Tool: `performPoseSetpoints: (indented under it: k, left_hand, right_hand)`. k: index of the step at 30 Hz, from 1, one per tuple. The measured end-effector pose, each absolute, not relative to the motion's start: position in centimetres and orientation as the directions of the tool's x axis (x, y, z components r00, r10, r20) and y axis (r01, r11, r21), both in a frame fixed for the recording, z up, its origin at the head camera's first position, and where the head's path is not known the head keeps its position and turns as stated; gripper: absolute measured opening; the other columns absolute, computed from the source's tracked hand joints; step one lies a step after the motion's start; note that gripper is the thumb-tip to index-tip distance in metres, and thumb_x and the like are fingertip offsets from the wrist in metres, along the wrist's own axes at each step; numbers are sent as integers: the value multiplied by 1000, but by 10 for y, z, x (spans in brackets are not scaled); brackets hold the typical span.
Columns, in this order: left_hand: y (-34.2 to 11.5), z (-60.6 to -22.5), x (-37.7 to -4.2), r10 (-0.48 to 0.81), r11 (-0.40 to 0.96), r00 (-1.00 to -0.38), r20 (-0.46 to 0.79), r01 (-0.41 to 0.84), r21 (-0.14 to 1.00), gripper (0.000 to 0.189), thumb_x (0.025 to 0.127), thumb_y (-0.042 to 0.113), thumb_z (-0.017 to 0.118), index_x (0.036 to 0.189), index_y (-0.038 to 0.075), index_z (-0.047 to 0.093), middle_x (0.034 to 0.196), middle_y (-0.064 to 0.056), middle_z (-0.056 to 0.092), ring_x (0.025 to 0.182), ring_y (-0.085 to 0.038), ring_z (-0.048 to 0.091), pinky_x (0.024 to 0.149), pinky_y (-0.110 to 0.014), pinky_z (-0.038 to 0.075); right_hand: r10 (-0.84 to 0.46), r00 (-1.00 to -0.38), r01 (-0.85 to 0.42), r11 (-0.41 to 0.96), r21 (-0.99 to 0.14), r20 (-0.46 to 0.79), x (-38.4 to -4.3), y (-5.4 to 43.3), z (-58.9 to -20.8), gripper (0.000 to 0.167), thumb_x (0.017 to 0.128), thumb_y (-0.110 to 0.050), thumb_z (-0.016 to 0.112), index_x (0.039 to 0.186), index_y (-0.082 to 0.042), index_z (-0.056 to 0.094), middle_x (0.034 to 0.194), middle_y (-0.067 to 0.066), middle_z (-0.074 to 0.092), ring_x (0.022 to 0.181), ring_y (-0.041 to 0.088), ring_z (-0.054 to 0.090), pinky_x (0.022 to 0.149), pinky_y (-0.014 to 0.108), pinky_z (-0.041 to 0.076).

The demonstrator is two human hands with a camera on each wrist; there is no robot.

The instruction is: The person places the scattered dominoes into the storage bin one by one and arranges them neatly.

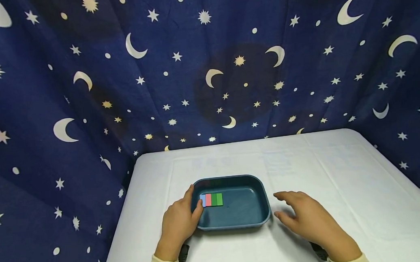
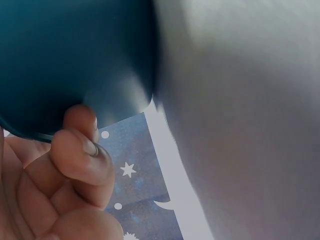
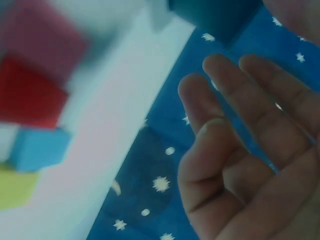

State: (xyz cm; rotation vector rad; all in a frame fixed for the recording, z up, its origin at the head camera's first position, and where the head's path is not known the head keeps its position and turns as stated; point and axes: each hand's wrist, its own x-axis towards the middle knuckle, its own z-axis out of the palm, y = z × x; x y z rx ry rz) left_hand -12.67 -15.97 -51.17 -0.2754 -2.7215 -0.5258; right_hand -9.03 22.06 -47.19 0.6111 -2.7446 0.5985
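Observation:
A dark teal rectangular tray [image 1: 237, 214] with rounded corners sits on the white table. Toward its left end lies a short row of small coloured blocks [image 1: 214, 199], blue, pink and green, side by side. My left hand [image 1: 180, 222] grips the tray's left side, thumb over the rim and the other fingers outside. Close up in the left wrist view, curled fingers [image 2: 82, 155] meet the teal wall. Just right of the tray, my right hand [image 1: 305, 217] holds nothing, its fingers relaxed and thumb apart from the index finger.
In the right wrist view, blurred loose blocks stand on the white surface: a pink block [image 3: 42, 40], a red block [image 3: 30, 95], a blue block [image 3: 40, 148] and a yellow block [image 3: 17, 187]. A navy curtain [image 1: 191, 67] with moons and stars hangs behind the white table [image 1: 307, 160].

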Motion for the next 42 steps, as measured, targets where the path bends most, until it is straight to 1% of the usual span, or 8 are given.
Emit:
performPoseSetpoints:
  k: [3,6,10,13,19,26,34,42]
  left_hand:
    - [-160,-511,-128,125,912,-916,381,257,320,61,100,46,67,149,10,60,89,-15,77,69,-27,72,55,-44,54]
    - [-161,-511,-129,130,910,-912,389,265,318,61,100,46,67,149,9,60,87,-15,76,68,-27,72,55,-44,54]
    - [-161,-508,-130,129,909,-911,391,266,320,61,100,45,67,149,9,60,85,-15,75,66,-27,71,55,-44,53]
    - [-161,-508,-130,125,911,-914,387,260,320,61,100,45,67,149,9,60,85,-15,75,65,-26,70,55,-43,53]
    - [-162,-508,-129,113,913,-920,375,245,326,62,101,46,66,150,10,59,87,-15,76,66,-26,70,55,-43,53]
    - [-162,-512,-128,117,913,-920,374,248,325,62,101,47,66,150,11,60,92,-16,77,71,-28,73,58,-45,55]
    - [-159,-512,-127,118,914,-924,365,244,324,61,101,46,66,150,10,60,92,-16,77,71,-28,73,58,-45,55]
    - [-159,-511,-127,110,917,-925,363,235,322,61,100,46,67,149,11,60,91,-16,77,71,-27,73,58,-45,55]
  right_hand:
    - [-319,-898,-416,842,-343,304,-88,232,-478,49,84,-28,89,127,-11,72,117,-1,75,97,19,71,83,46,57]
    - [-292,-921,-371,858,-355,256,-88,243,-481,52,81,-28,91,127,-11,73,116,0,75,98,23,71,85,49,56]
    - [-261,-944,-319,877,-359,203,-91,256,-484,58,78,-30,93,129,-11,72,116,2,75,107,32,68,90,57,53]
    - [-235,-956,-283,891,-356,173,-93,263,-486,60,77,-33,94,129,-12,72,116,1,75,108,33,67,91,58,52]
    - [-191,-973,-226,909,-351,132,-93,272,-488,65,74,-40,95,130,-15,72,117,-2,75,104,29,65,85,56,53]
    - [-178,-980,-197,905,-376,86,-90,275,-490,74,67,-49,98,130,-20,73,112,-6,73,99,23,62,80,52,52]
    - [-192,-981,-188,908,-375,27,-85,275,-493,82,63,-52,99,132,-19,71,113,-15,73,98,18,58,84,48,51]
    - [-176,-983,-143,907,-395,-48,-85,272,-494,85,62,-55,99,135,-20,69,114,-18,74,97,16,55,88,48,50]
